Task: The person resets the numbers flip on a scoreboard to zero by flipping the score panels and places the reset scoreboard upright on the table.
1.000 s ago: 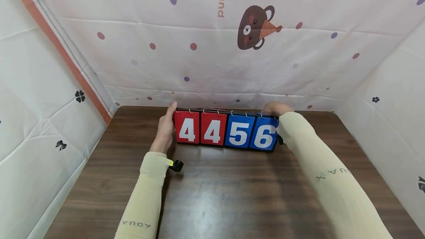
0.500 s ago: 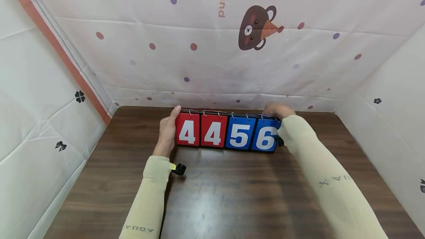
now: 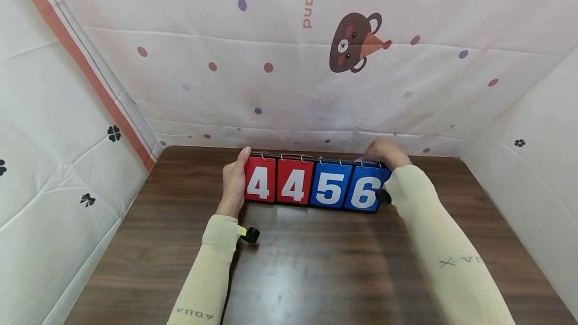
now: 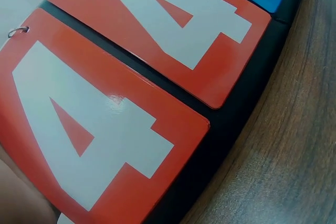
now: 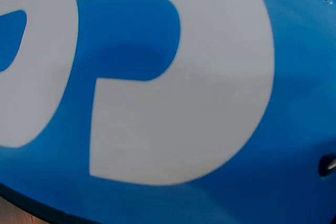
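A flip scoreboard [image 3: 293, 180] stands tilted on the wooden table, showing red cards 4 and 4 and blue cards 5 and 6 on metal rings. My left hand [image 3: 233, 182] grips its left end, thumb up along the edge, with the other fingers hidden behind. At the top right corner my right hand [image 3: 386, 153] reaches over behind the blue 6 card [image 3: 365, 187], its fingertips hidden. A pale sliver shows beside that hand above the top edge. The left wrist view shows the red 4 card [image 4: 79, 129] close up; a blue card [image 5: 220, 93] fills the right wrist view.
The dark wooden table [image 3: 311, 275] extends toward me. Behind it hangs a white sheet [image 3: 203, 94] with dots and a bear print, close to the table's back edge. More white sheeting flanks both sides. Black wrist cameras sit on both sleeves.
The scoreboard and both hands have shifted slightly right and lower in the head view, partly with the view itself. The right hand has risen a little above the board's top edge. The numbers stay 4 4 5 6.
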`<state>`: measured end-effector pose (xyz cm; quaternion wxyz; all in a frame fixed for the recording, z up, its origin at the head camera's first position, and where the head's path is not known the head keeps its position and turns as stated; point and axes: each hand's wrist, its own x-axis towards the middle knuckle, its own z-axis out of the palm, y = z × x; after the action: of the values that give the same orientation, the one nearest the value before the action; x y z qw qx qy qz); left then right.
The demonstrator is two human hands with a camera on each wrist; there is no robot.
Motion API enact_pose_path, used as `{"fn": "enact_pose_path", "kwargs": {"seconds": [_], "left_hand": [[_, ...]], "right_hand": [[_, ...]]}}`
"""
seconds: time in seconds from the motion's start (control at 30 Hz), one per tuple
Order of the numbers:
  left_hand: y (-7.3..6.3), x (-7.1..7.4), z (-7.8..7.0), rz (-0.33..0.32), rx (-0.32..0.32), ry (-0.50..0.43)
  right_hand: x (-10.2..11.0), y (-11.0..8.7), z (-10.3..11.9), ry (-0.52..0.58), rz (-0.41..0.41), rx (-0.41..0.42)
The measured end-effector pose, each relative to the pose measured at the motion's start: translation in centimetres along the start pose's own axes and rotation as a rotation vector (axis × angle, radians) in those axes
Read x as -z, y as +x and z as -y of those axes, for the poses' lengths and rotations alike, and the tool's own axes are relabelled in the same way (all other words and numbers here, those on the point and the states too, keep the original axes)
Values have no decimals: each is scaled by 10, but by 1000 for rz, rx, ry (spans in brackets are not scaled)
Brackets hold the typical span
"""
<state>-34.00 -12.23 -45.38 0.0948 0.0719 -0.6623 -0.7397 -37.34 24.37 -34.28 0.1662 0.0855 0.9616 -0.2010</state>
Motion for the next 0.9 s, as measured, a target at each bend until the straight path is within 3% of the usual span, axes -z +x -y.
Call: {"fn": "enact_pose_path", "kwargs": {"seconds": [0.07, 0.17, 0.47, 0.77, 0.9], "left_hand": [[-1, -1, 1, -4, -10, -2], [-2, -2, 2, -12, -26, -5], [-3, -3, 4, -36, -39, -23], [0, -4, 1, -42, -41, -24], [-2, -3, 4, -41, -32, -22]], "right_hand": [[0, -1, 0, 69, -22, -59], [-1, -4, -2, 124, -67, -70], [-6, -12, -5, 202, -255, 27], [-4, -13, -7, 506, -415, 73], [-1, -17, -7, 612, -449, 74]]}}
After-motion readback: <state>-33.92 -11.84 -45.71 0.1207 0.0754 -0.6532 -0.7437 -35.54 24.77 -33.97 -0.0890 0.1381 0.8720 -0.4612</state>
